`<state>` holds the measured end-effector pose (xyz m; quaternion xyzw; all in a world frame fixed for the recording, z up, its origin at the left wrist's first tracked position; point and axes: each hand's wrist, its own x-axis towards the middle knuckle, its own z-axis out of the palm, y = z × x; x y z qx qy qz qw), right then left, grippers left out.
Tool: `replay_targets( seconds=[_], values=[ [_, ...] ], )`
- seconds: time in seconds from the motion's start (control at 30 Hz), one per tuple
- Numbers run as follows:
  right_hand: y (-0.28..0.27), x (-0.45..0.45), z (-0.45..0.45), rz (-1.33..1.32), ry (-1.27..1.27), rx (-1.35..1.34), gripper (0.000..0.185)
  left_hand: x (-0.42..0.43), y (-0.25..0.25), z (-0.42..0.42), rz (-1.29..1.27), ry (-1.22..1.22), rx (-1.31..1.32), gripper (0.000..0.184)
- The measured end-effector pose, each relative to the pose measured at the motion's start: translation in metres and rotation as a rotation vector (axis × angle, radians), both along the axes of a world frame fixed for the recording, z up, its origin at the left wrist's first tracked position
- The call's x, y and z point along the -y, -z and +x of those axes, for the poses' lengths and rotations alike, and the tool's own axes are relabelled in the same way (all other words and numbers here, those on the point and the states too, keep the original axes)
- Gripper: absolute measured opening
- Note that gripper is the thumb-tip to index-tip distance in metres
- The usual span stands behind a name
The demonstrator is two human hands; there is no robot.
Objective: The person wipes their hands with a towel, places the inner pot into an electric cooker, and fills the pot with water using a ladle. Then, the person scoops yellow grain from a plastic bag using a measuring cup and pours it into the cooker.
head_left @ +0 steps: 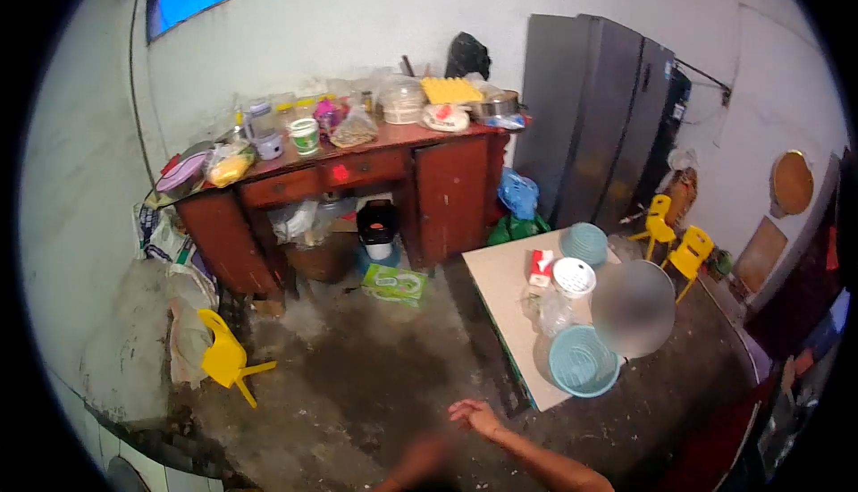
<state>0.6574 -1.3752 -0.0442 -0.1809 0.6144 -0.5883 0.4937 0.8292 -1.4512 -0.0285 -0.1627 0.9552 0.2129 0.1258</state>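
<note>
My right hand (475, 418) is held out over the concrete floor at the bottom of the view, fingers apart and slightly bent, with nothing visible in it. My left hand (425, 454) is beside it, lower and to the left, and a blur hides its fingers. The nearest furniture is the low light-topped table (500, 270) to the right. On it are a teal plastic basket (583, 361), a clear plastic bag (555, 313), a white lidded tub (574, 277), a red and white box (542, 268) and another teal basket (585, 243). Neither hand touches these.
A red-brown desk (451, 193) crowded with containers and bags stands against the back wall. Beside it is a tall grey refrigerator (581, 117). A yellow chair (223, 356) stands at left, and two more at right. A green packet (394, 285) lies on the floor. A blurred patch covers the table's right side.
</note>
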Motion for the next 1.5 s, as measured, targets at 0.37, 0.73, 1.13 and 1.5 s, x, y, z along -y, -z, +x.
replay_targets(
  seconds=[0.37, 0.73, 1.13, 1.5],
  values=[
    [-0.04, 0.241, 0.046, -0.09, -0.674, -0.367, 0.027, 0.173, -0.03, 0.062, 0.62, -0.846, -0.116, 0.03],
    [-0.021, 0.449, -0.071, -0.217, -0.749, -0.322, 0.024, 0.334, -0.024, -0.034, 1.09, -1.069, -0.445, 0.04],
    [-0.149, 0.699, -0.26, -0.204, -0.45, -0.208, 0.022, 0.603, -0.175, -0.209, 0.412, -1.02, -0.687, 0.019],
    [-0.213, 0.876, -0.289, -0.22, -0.357, -0.257, 0.022, 0.916, -0.233, -0.263, -0.166, -0.601, -1.217, 0.016]
  ],
)
